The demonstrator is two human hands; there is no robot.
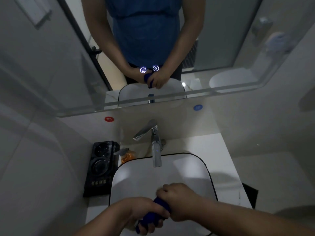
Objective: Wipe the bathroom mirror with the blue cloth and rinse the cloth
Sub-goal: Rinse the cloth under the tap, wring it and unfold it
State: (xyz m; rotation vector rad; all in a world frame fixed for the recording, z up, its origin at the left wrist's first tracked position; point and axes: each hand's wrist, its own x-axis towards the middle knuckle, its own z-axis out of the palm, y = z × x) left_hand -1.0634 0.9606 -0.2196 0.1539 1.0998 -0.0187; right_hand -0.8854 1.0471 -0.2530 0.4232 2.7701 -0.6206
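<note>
Cloth [161, 204], blue and twisted into a tight roll, spans both fists above the sink [187, 167]. Its long axis runs from the left hand [144, 212], nearer the body, forward to the right hand [178, 200] touching it. Both hands clench the roll, seemingly set to wring.

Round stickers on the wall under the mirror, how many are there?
2: a red sticker left of the tap, a blue sticker right of it, both just below the mirror.
</note>
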